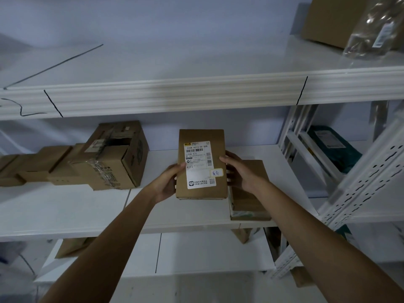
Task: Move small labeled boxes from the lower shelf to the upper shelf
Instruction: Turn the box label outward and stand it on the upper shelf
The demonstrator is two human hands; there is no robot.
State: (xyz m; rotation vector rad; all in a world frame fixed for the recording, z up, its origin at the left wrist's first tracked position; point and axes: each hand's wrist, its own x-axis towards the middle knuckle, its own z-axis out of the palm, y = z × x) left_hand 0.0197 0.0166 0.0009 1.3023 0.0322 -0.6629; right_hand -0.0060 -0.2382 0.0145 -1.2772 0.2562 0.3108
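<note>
A small flat brown box (pixel 201 136) with a white shipping label facing me is held upright above the lower shelf (pixel 65 211). My left hand (pixel 168 182) grips its left edge and my right hand (pixel 239 171) grips its right edge. Just behind and to the right of it, another small brown box (pixel 249 200) lies flat on the lower shelf, partly hidden by my right hand. The white upper shelf (pixel 175 62) runs across the view above the held box, with bare surface over its left and middle.
A larger taped cardboard box (pixel 113 158) and a row of small brown boxes (pixel 32 165) lie on the lower shelf at left. A big carton (pixel 328 18) and a clear plastic bag (pixel 376 27) sit on the upper shelf at right. A perforated white upright (pixel 363 176) stands at right.
</note>
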